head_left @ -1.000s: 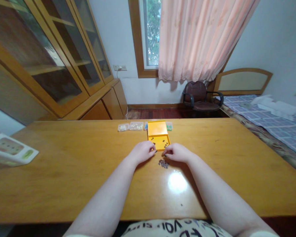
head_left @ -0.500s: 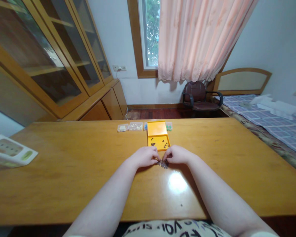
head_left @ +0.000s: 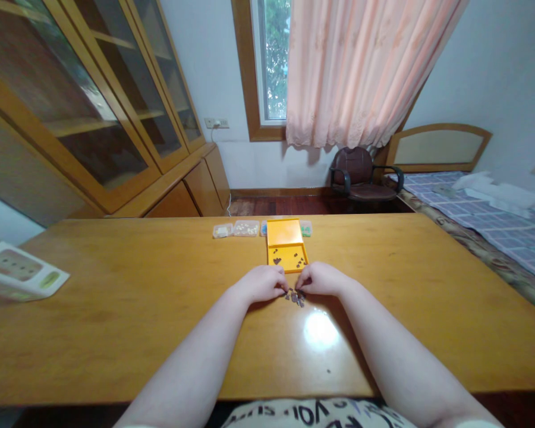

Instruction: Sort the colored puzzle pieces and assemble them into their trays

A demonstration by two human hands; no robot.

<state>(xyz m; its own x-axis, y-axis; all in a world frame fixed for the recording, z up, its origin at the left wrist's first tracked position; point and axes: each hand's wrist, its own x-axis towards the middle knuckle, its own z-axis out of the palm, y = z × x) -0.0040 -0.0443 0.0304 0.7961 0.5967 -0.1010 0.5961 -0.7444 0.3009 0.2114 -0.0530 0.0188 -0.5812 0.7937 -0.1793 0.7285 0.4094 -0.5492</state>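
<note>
My left hand (head_left: 261, 284) and my right hand (head_left: 321, 279) rest on the wooden table (head_left: 116, 321), fingertips meeting over a small pile of dark pieces (head_left: 295, 297). Whether either hand grips a piece is hidden by the fingers. Just beyond my hands lies an orange shallow tray (head_left: 285, 238) with its upper half bare. Several dark pieces are scattered in its lower compartment (head_left: 288, 259). The tray's front edge is a short distance from my fingertips.
Small transparent boxes (head_left: 235, 229) of pale pieces line up left of the tray, with blue and green boxes (head_left: 305, 228) behind it. A white box (head_left: 18, 272) sits at the table's left edge. A glass-fronted cabinet, chair and bed stand beyond.
Both hands have moved from the tray's front edge toward me, onto the dark pile. The pile's pieces look slightly more spread out.
</note>
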